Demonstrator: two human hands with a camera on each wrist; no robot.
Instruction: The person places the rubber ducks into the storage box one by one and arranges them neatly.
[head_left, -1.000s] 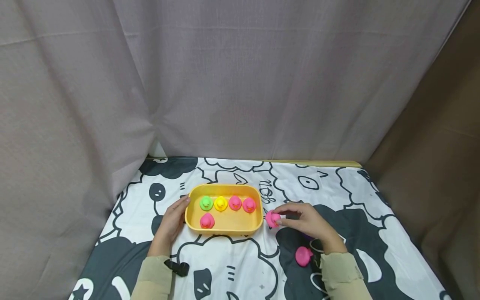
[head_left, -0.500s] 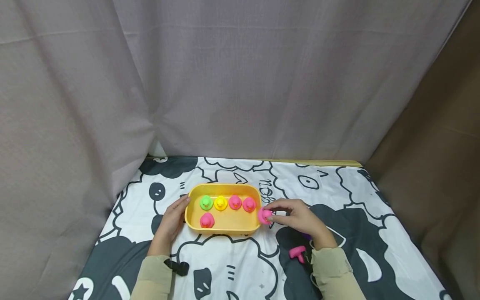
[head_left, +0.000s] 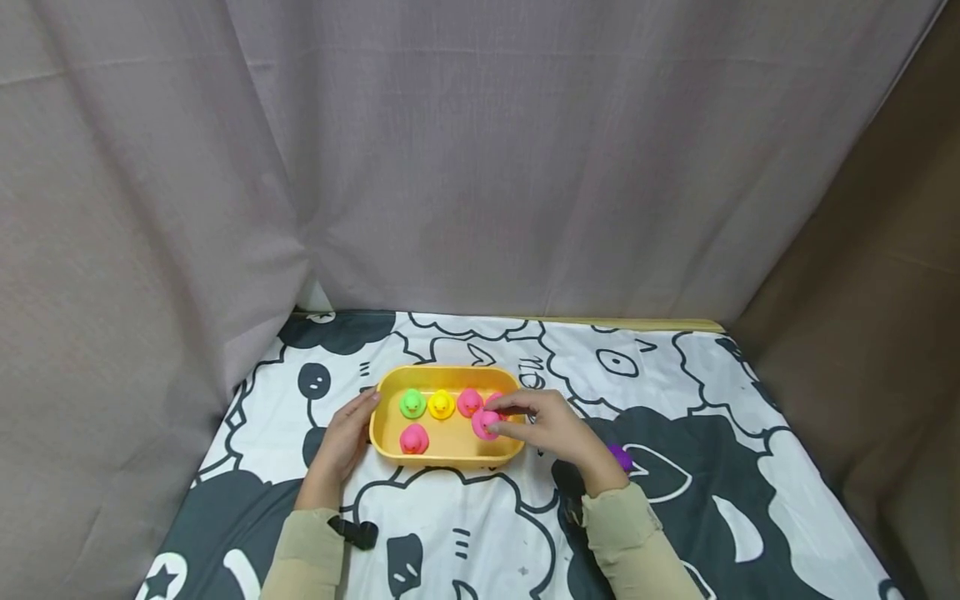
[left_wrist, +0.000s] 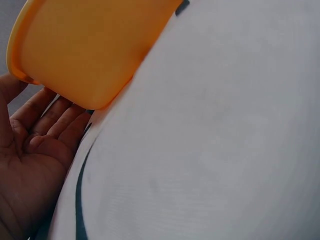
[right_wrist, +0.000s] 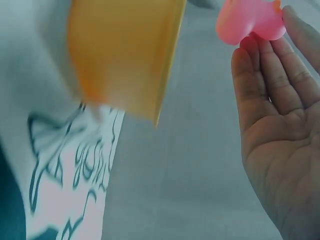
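Note:
My right hand [head_left: 545,423] pinches a pink rubber duck [head_left: 484,426] between thumb and fingertips, over the right part of the yellow tray [head_left: 450,461]. In the right wrist view that duck [right_wrist: 250,21] sits at the fingertips, apart from the tray wall. My left hand [head_left: 344,443] rests against the tray's left end; in the left wrist view its relaxed fingers [left_wrist: 47,117] meet the end wall. In the tray's back row stand a green duck [head_left: 412,404], a yellow duck [head_left: 441,405] and a pink duck [head_left: 469,402]. Another pink duck behind them is partly hidden by my right hand.
A pink duck [head_left: 414,439] stands at the tray's front left. A purple object [head_left: 619,457] shows past my right wrist on the patterned cloth [head_left: 450,533]. Grey curtains [head_left: 480,167] hang behind the table.
My right hand has carried the pink duck leftward from the cloth, across the tray's right rim. Its sleeve now covers the pink toy lying on the cloth. My left hand stays put.

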